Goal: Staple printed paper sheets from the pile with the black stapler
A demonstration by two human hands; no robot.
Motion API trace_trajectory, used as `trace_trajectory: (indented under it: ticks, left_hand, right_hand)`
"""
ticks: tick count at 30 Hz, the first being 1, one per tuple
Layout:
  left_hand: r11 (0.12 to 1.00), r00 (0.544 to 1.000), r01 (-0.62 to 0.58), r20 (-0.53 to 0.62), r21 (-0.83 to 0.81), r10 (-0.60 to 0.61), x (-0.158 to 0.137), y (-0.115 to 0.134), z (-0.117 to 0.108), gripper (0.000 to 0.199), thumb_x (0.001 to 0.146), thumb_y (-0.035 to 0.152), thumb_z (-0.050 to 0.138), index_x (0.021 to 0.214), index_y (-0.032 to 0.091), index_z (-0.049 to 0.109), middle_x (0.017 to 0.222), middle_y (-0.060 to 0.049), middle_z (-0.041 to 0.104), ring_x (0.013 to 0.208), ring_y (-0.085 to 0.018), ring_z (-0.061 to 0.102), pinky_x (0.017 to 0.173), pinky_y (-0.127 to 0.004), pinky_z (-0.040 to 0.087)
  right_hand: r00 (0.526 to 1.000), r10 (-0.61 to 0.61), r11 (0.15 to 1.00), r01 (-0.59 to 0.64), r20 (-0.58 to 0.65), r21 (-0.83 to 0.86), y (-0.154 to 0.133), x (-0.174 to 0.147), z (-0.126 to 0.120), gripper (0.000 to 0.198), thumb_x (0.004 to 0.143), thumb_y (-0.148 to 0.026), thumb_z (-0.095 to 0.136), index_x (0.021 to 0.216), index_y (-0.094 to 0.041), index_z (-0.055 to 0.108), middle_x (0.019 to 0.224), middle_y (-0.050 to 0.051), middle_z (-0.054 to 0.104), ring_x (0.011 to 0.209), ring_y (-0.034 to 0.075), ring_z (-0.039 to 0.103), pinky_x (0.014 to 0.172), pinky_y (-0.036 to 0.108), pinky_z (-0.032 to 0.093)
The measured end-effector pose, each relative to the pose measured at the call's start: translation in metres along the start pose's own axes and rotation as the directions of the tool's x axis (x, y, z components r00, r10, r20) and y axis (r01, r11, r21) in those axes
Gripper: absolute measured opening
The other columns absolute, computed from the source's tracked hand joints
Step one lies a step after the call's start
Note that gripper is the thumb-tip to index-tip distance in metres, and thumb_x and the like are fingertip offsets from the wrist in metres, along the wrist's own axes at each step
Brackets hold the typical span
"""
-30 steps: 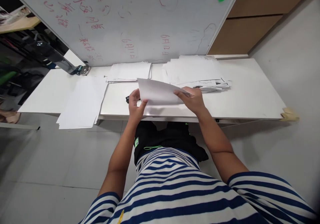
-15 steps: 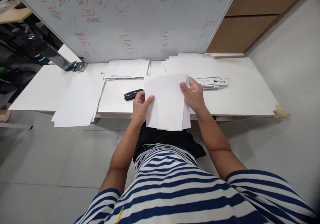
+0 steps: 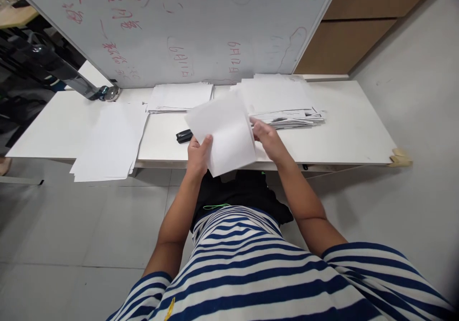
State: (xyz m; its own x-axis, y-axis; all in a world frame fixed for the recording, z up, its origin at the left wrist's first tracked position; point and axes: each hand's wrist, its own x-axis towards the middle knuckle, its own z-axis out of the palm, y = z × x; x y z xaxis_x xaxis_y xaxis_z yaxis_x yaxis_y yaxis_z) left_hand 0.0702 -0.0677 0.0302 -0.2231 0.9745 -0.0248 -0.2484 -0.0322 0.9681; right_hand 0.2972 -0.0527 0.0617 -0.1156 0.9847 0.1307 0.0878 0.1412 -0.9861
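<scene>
A few white sheets of paper [image 3: 229,134] are held together, tilted, above the front edge of the table. My left hand [image 3: 199,156] pinches their lower left side, thumb on top and fingers underneath. At their right edge is my right hand [image 3: 267,137], its fingers bent around the sheets' side; the fingertips are partly hidden. A black stapler [image 3: 184,136] lies on the table just behind my left hand, partly covered by the sheets.
On the white table [image 3: 344,139], a spread paper stack [image 3: 107,144] overhangs the front edge at left. Another stack [image 3: 181,96] lies at the back, and a thicker pile [image 3: 279,96] at back right. A whiteboard [image 3: 201,24] with red writing stands behind. A clear bottle-like object [image 3: 112,94] stands at back left.
The held sheets have turned clockwise to a slant and risen slightly. My right hand has moved left and down, its thumb sliding off the top face to the right edge.
</scene>
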Motion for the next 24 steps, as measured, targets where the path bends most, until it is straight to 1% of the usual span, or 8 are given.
trace_trajectory:
  ticks: [3, 7, 10, 12, 16, 19, 22, 24]
  left_hand:
    - [0.996, 0.992, -0.093, -0.084, 0.018, 0.094, 0.004, -0.003, 0.001, 0.064, 0.084, 0.061, 0.071, 0.133, 0.024, 0.055, 0.130, -0.012, 0.069, 0.122, -0.025, 0.066, 0.102, -0.040, 0.056]
    - [0.993, 0.989, -0.115, -0.097, 0.014, 0.115, 0.004, -0.009, 0.009, 0.071, 0.087, 0.068, 0.062, 0.142, 0.026, 0.045, 0.137, -0.012, 0.064, 0.128, -0.025, 0.062, 0.106, -0.039, 0.055]
    - [0.993, 0.987, -0.115, -0.115, 0.022, 0.117, 0.000, -0.016, 0.017, 0.071, 0.089, 0.071, 0.056, 0.143, 0.028, 0.041, 0.141, -0.012, 0.061, 0.130, -0.024, 0.060, 0.105, -0.039, 0.055]
    - [0.994, 0.988, -0.111, -0.102, 0.020, 0.112, -0.004, -0.022, 0.020, 0.067, 0.090, 0.070, 0.055, 0.141, 0.028, 0.041, 0.142, -0.012, 0.060, 0.131, -0.023, 0.060, 0.105, -0.037, 0.054]
    - [0.996, 0.989, -0.087, -0.122, 0.014, 0.088, -0.004, -0.029, 0.012, 0.061, 0.087, 0.066, 0.063, 0.130, 0.027, 0.044, 0.136, -0.013, 0.062, 0.124, -0.021, 0.063, 0.096, -0.034, 0.056]
    - [0.978, 0.957, -0.198, -0.205, 0.062, 0.207, 0.004, -0.025, -0.006, 0.066, 0.079, 0.056, 0.076, 0.127, 0.028, 0.042, 0.129, -0.011, 0.063, 0.112, -0.017, 0.066, 0.089, -0.030, 0.055]
    - [0.933, 0.953, -0.284, -0.038, 0.220, 0.299, 0.011, -0.014, -0.024, 0.064, 0.074, 0.046, 0.083, 0.126, 0.027, 0.049, 0.121, -0.008, 0.066, 0.108, -0.017, 0.066, 0.092, -0.031, 0.051]
    - [0.894, 0.963, -0.269, 0.132, 0.358, 0.237, 0.012, -0.009, -0.030, 0.053, 0.074, 0.042, 0.083, 0.119, 0.025, 0.059, 0.115, -0.008, 0.069, 0.106, -0.020, 0.065, 0.093, -0.033, 0.050]
  right_hand:
    - [0.988, 0.109, 0.963, -0.131, 0.105, 0.233, 0.020, -0.021, 0.012, 0.069, 0.081, -0.076, 0.060, 0.128, -0.025, 0.065, 0.125, 0.008, 0.072, 0.115, 0.026, 0.068, 0.098, 0.042, 0.056]
    - [0.980, 0.195, 0.877, -0.192, 0.039, 0.441, 0.043, -0.044, 0.038, 0.062, 0.077, -0.070, 0.069, 0.123, -0.028, 0.063, 0.126, 0.006, 0.072, 0.113, 0.026, 0.069, 0.096, 0.043, 0.058]
    - [0.972, 0.235, 0.840, -0.206, 0.006, 0.502, 0.052, -0.052, 0.055, 0.053, 0.076, -0.064, 0.073, 0.114, -0.028, 0.064, 0.119, 0.005, 0.074, 0.108, 0.025, 0.071, 0.094, 0.042, 0.058]
    - [0.969, 0.246, 0.872, -0.206, -0.035, 0.443, 0.054, -0.053, 0.059, 0.047, 0.076, -0.060, 0.076, 0.106, -0.024, 0.067, 0.113, 0.006, 0.076, 0.107, 0.026, 0.071, 0.095, 0.041, 0.057]
    - [0.936, 0.212, 0.975, -0.185, -0.282, 0.120, 0.053, -0.049, 0.042, 0.044, 0.077, -0.063, 0.071, 0.076, -0.018, 0.069, 0.085, 0.008, 0.077, 0.096, 0.029, 0.070, 0.089, 0.041, 0.056]
    - [0.923, 0.117, 0.990, -0.136, -0.367, -0.026, 0.050, -0.041, 0.015, 0.042, 0.079, -0.058, 0.070, 0.084, -0.017, 0.073, 0.084, 0.008, 0.077, 0.094, 0.029, 0.071, 0.090, 0.042, 0.055]
    - [0.944, 0.058, 0.990, -0.097, -0.324, -0.105, 0.051, -0.034, -0.008, 0.039, 0.081, -0.053, 0.069, 0.092, -0.016, 0.075, 0.090, 0.008, 0.078, 0.096, 0.028, 0.071, 0.089, 0.042, 0.055]
    - [0.958, 0.041, 0.988, -0.082, -0.284, -0.134, 0.054, -0.031, -0.015, 0.039, 0.081, -0.053, 0.068, 0.094, -0.017, 0.075, 0.093, 0.008, 0.078, 0.095, 0.028, 0.071, 0.089, 0.043, 0.055]
